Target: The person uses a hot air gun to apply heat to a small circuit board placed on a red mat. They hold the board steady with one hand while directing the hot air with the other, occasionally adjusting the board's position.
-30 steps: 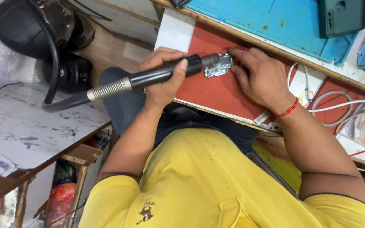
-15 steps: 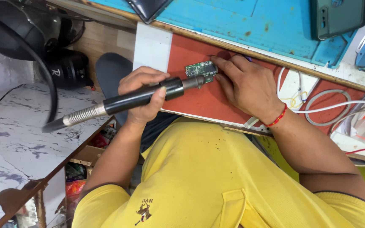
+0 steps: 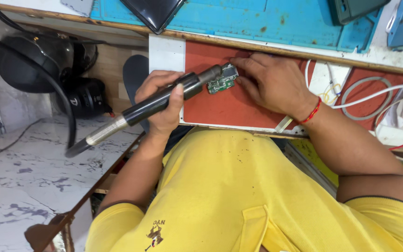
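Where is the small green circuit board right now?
The green circuit board lies on the red mat, between the hot-air tool's nozzle and the fingertips of one hand.

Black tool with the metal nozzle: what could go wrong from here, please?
1. The black tool's metal nozzle meets the green circuit board right beside the right hand's fingers; if it is hot, they could burn.
2. The board lies loose on the red mat, steadied only by those fingers, so it might slip.
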`<action>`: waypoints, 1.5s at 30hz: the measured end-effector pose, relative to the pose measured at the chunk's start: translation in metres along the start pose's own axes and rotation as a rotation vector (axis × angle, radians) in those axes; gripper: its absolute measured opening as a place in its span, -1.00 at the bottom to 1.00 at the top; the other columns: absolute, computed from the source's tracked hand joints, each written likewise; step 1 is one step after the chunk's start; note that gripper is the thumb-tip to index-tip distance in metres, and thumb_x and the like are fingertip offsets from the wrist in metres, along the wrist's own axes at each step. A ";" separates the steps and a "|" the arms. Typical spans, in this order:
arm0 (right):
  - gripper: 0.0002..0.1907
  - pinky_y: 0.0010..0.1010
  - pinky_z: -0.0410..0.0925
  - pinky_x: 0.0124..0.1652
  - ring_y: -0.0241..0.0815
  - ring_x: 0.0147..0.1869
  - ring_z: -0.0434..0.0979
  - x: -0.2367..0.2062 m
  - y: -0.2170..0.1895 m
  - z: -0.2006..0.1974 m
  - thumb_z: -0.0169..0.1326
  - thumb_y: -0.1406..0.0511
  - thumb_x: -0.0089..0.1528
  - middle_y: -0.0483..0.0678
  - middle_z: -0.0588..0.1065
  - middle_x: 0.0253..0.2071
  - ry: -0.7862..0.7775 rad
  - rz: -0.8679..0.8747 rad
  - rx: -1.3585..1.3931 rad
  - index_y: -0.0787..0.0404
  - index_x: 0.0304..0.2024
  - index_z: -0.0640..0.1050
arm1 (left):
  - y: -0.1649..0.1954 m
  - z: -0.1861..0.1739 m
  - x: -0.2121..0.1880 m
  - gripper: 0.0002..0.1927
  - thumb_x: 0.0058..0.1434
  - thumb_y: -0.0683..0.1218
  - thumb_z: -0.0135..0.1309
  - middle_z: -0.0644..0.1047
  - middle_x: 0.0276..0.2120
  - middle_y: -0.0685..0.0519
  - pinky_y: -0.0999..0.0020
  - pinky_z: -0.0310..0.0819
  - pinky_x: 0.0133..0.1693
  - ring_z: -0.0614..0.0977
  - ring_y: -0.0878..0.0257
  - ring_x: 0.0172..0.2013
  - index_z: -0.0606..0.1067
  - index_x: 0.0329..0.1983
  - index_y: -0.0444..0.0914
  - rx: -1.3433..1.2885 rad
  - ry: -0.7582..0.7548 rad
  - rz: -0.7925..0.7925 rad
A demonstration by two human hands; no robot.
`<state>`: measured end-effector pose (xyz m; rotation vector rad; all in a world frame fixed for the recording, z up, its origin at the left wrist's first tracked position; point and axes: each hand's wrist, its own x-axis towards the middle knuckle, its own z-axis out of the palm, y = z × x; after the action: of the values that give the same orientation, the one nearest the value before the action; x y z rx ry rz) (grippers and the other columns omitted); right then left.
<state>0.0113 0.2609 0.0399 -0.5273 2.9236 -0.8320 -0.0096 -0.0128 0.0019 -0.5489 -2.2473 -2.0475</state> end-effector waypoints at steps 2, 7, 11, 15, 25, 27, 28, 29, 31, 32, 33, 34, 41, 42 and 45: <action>-0.60 -0.18 0.44 -0.26 0.04 -0.22 0.58 0.000 0.000 0.001 0.24 0.26 0.24 -0.03 0.55 -0.20 0.015 -0.014 0.010 0.15 0.13 0.58 | 0.000 0.002 -0.001 -0.70 0.36 -0.02 0.20 0.63 -0.21 -0.15 0.33 0.60 -0.11 0.70 0.14 -0.17 0.52 -0.15 -0.38 0.001 0.021 0.010; -0.62 -0.16 0.44 -0.26 0.04 -0.22 0.59 0.003 -0.008 -0.001 0.23 0.26 0.23 -0.03 0.57 -0.19 0.004 0.022 -0.011 0.14 0.11 0.59 | 0.002 0.000 -0.002 -0.76 0.31 -0.05 0.20 0.64 -0.26 -0.10 0.34 0.60 -0.09 0.71 0.19 -0.21 0.52 -0.21 -0.36 -0.015 0.035 0.051; -0.62 -0.16 0.44 -0.22 0.04 -0.17 0.59 0.006 -0.015 -0.003 0.22 0.25 0.24 -0.02 0.56 -0.17 0.011 -0.013 -0.036 0.14 0.12 0.58 | 0.009 -0.004 -0.002 -0.77 0.32 -0.08 0.20 0.63 -0.23 -0.10 0.34 0.60 -0.06 0.69 0.18 -0.20 0.53 -0.18 -0.38 -0.033 0.090 0.054; -0.63 -0.17 0.43 -0.24 0.05 -0.19 0.58 0.005 -0.014 -0.004 0.22 0.24 0.24 -0.02 0.56 -0.18 -0.009 0.004 -0.004 0.12 0.11 0.58 | 0.010 -0.005 0.002 -0.78 0.31 -0.10 0.21 0.62 -0.23 -0.10 0.34 0.58 -0.06 0.68 0.17 -0.20 0.54 -0.18 -0.38 -0.061 0.039 0.079; -0.64 -0.19 0.43 -0.28 0.03 -0.21 0.58 0.004 -0.009 0.000 0.21 0.27 0.26 -0.03 0.56 -0.22 0.015 -0.059 -0.063 0.17 0.11 0.58 | 0.004 -0.004 0.003 -0.77 0.31 -0.09 0.20 0.62 -0.22 -0.09 0.36 0.59 -0.08 0.68 0.20 -0.21 0.54 -0.16 -0.38 -0.090 0.063 -0.009; -0.65 -0.19 0.41 -0.37 0.03 -0.27 0.58 0.004 -0.009 0.001 0.22 0.28 0.26 -0.01 0.58 -0.24 0.017 -0.089 -0.124 0.21 0.08 0.58 | 0.003 -0.005 0.003 -0.76 0.32 -0.07 0.19 0.62 -0.21 -0.11 0.35 0.59 -0.06 0.69 0.18 -0.18 0.53 -0.16 -0.38 -0.103 0.037 0.030; -0.64 -0.19 0.41 -0.38 0.03 -0.31 0.57 0.003 -0.008 0.002 0.23 0.27 0.22 0.00 0.57 -0.27 0.026 -0.099 -0.103 0.22 0.06 0.58 | 0.002 -0.005 0.003 -0.75 0.33 -0.06 0.18 0.62 -0.20 -0.12 0.34 0.59 -0.05 0.69 0.17 -0.16 0.53 -0.16 -0.38 -0.112 0.022 0.050; -0.63 -0.19 0.41 -0.39 0.03 -0.34 0.57 0.002 -0.007 0.003 0.24 0.26 0.18 0.01 0.57 -0.30 0.038 -0.106 -0.087 0.23 0.03 0.58 | 0.001 -0.006 0.002 -0.74 0.34 -0.06 0.17 0.61 -0.21 -0.11 0.34 0.58 -0.04 0.68 0.18 -0.16 0.53 -0.16 -0.39 -0.125 0.037 0.031; -0.62 -0.19 0.42 -0.39 0.02 -0.38 0.56 0.001 -0.003 0.005 0.25 0.26 0.14 0.02 0.56 -0.34 0.061 -0.125 -0.070 0.24 -0.01 0.58 | -0.001 -0.006 0.001 -0.73 0.35 -0.04 0.14 0.61 -0.21 -0.10 0.35 0.57 -0.03 0.67 0.20 -0.16 0.53 -0.15 -0.39 -0.159 0.061 0.001; -0.62 -0.20 0.42 -0.39 0.01 -0.39 0.56 0.000 -0.002 0.006 0.26 0.26 0.13 0.01 0.55 -0.36 0.069 -0.138 -0.065 0.25 -0.02 0.58 | -0.003 -0.006 0.000 -0.72 0.36 -0.04 0.14 0.61 -0.21 -0.10 0.35 0.57 -0.04 0.67 0.21 -0.17 0.52 -0.15 -0.40 -0.207 0.086 -0.031; -0.62 -0.20 0.42 -0.39 0.01 -0.39 0.56 0.000 0.000 0.006 0.26 0.26 0.13 0.01 0.55 -0.37 0.078 -0.150 -0.059 0.25 -0.02 0.58 | -0.004 -0.006 0.000 -0.72 0.36 -0.03 0.13 0.60 -0.20 -0.11 0.34 0.56 -0.04 0.66 0.22 -0.18 0.51 -0.14 -0.40 -0.254 0.109 -0.064; -0.62 -0.21 0.42 -0.39 0.01 -0.40 0.55 -0.001 0.001 0.007 0.27 0.27 0.12 0.01 0.55 -0.38 0.089 -0.161 -0.053 0.26 -0.03 0.58 | -0.006 -0.006 -0.001 -0.71 0.36 -0.03 0.12 0.60 -0.19 -0.11 0.34 0.55 -0.04 0.65 0.22 -0.18 0.51 -0.13 -0.40 -0.301 0.131 -0.095; -0.64 -0.27 0.42 -0.41 -0.08 -0.44 0.54 -0.002 -0.004 0.000 0.31 0.31 0.09 -0.05 0.50 -0.46 0.146 -0.179 -0.033 0.27 -0.08 0.58 | -0.015 -0.006 -0.006 -0.73 0.35 -0.07 0.12 0.59 -0.19 -0.13 0.31 0.54 0.01 0.64 0.20 -0.15 0.50 -0.13 -0.42 -0.429 0.141 -0.068; -0.65 -0.28 0.42 -0.40 -0.10 -0.45 0.54 -0.003 -0.004 -0.003 0.31 0.31 0.10 -0.06 0.49 -0.47 0.168 -0.182 -0.030 0.27 -0.09 0.58 | -0.016 -0.006 -0.007 -0.74 0.35 -0.07 0.12 0.58 -0.19 -0.13 0.30 0.54 0.02 0.65 0.19 -0.14 0.51 -0.13 -0.42 -0.432 0.147 -0.052; -0.67 -0.28 0.43 -0.31 -0.07 -0.34 0.55 -0.003 0.002 -0.018 0.31 0.31 0.13 -0.03 0.53 -0.35 0.317 -0.254 -0.110 0.24 -0.08 0.56 | -0.017 -0.009 -0.006 -0.74 0.36 -0.08 0.12 0.58 -0.19 -0.15 0.29 0.52 0.03 0.64 0.18 -0.14 0.50 -0.13 -0.42 -0.478 0.138 -0.080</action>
<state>0.0107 0.2720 0.0539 -0.8648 3.2536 -0.8530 -0.0103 -0.0240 -0.0149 -0.3263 -1.7293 -2.5857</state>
